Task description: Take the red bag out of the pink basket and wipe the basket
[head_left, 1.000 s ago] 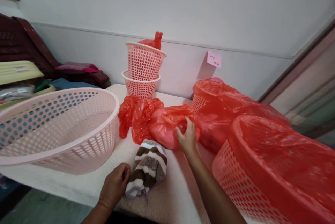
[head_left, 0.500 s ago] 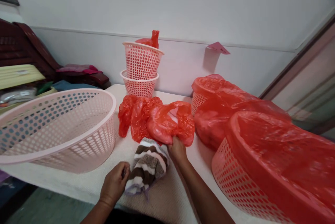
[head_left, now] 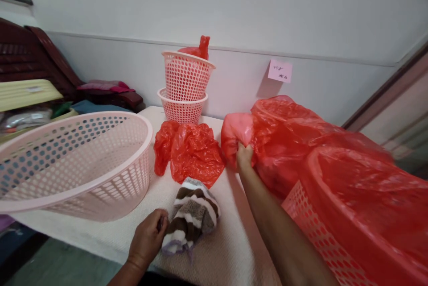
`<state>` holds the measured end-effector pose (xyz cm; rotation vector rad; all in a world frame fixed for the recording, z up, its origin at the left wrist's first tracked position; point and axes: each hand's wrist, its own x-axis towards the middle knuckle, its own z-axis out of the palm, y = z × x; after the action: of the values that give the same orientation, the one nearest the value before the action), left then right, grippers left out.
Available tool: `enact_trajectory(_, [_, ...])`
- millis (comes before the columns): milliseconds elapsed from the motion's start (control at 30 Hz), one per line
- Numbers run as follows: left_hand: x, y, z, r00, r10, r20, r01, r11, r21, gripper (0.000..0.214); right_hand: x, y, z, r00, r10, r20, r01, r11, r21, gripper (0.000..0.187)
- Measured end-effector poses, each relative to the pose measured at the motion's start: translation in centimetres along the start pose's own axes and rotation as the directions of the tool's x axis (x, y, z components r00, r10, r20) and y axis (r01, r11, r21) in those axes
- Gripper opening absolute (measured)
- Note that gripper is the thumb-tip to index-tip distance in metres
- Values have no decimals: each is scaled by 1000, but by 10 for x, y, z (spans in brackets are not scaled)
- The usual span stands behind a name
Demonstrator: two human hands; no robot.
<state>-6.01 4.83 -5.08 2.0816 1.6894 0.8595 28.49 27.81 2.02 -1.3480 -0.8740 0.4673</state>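
Observation:
A fuzzy cloth piece (head_left: 192,214) with brown, white and grey stripes and a purplish edge lies bunched on the table. Right beside its left edge is my left hand (head_left: 149,234), its fingers curled in; what they hold, if anything, is hidden. My right hand (head_left: 244,155) reaches forward, closed on a red plastic bag (head_left: 237,130) with something pinkish inside. This bag stands against a large red-bagged bundle. Crumpled red plastic bags (head_left: 195,150) lie to the left of it, behind the striped cloth.
A big pink perforated basket (head_left: 133,174) stands at left. Stacked smaller baskets (head_left: 187,76) hold a red bag near the wall. To the right is a basket lined with red plastic (head_left: 314,214). A pink note (head_left: 280,71) sticks to the wall; dark red chairs (head_left: 20,58) are at far left.
My right hand has moved the filled red bag forward and right, away from the crumpled bags and against the red bundle. My left hand stays by the striped cloth. The wall note has swung flat.

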Motion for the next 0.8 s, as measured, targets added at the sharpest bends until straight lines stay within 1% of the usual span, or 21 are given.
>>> enact_trajectory(67, [0,0,1,1000,3,1,-3,1000,5,21,15,-5,8,999,-28,24,31,991,-131,28])
enact_trajectory(100, [0,0,1,1000,5,2,-5,1000,8,20,20,-8,14,997,-48,61,58,981,-183,27])
enact_trajectory(133, [0,0,1,1000,8,2,-8,1000,10,20,22,-10,19,991,-73,112,97,970,-225,26])
enact_trajectory(200, [0,0,1,1000,13,-1,-13,1000,16,19,18,-15,30,965,-131,227,195,938,-285,28])
enact_trajectory(300, [1,0,1,1000,17,-8,-17,1000,25,17,-7,-15,36,909,-213,359,341,875,-343,33])
enact_trajectory(400, [1,1,1,1000,18,-14,-18,999,31,16,-43,-8,26,860,-250,445,441,804,-399,28])
enact_trajectory(500, [1,1,1,1000,21,-17,-20,999,33,16,-66,3,10,831,-221,510,487,731,-477,28])
enact_trajectory(567, [1,1,1,1000,22,-19,-22,999,35,16,-67,9,2,826,-176,536,496,680,-540,31])
enact_trajectory(667, [1,2,1,999,26,-23,-25,999,41,16,-53,13,0,825,-107,555,498,603,-623,36])
enact_trajectory(800, [0,1,1,999,32,-33,-31,998,45,15,-20,18,11,837,-20,547,478,516,-711,38])
